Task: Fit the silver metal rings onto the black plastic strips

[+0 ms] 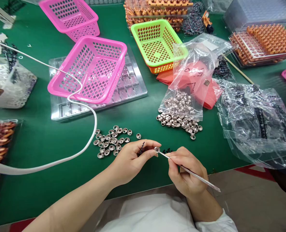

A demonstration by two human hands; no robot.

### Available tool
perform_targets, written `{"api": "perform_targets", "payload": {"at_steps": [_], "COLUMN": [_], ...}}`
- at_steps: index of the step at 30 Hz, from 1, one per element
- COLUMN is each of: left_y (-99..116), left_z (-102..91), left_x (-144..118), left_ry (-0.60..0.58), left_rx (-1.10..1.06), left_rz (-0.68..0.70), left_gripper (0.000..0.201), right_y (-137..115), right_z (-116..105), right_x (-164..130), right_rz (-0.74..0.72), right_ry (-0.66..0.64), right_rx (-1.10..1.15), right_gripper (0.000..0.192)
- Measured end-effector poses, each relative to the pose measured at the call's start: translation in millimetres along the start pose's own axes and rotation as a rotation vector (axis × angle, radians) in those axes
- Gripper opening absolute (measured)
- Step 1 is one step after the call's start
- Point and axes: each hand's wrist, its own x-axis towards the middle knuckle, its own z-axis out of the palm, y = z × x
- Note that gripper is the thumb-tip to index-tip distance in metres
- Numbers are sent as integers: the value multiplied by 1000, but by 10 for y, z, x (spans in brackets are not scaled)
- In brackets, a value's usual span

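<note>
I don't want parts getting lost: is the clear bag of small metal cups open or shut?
Open: metal cups lie spilled past the near edge of the clear bag, out on the green table.

In my left hand (135, 158) I have one metal cup (157, 149) and one black strip (141, 148); in my right hand (188, 170), one thin rod (196, 175). I count more than twenty loose cups (105, 144) in one group, while a second heap (178, 120) is too dense to number, as are several black bits (167, 150). I see at least three pink baskets (112, 75), one green basket (147, 58), one orange basket (162, 68) under it, one white cable (96, 125) and one red cloth (208, 99).
</note>
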Motion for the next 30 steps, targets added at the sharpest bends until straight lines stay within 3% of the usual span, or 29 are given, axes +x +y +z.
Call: {"api": "perform_targets", "payload": {"at_steps": [21, 30], "left_y": [-3, 9], "left_z": [34, 72], "left_x": [-16, -53], "left_ry": [50, 127], "left_rx": [68, 175], "left_rz": [42, 111], "left_gripper": [22, 17], "right_y": [-30, -9], "right_z": [-16, 11], "right_x": [27, -10], "right_rz": [-36, -45], "right_ry": [-40, -13], "right_rx": [-75, -76], "right_gripper": [37, 37]}}
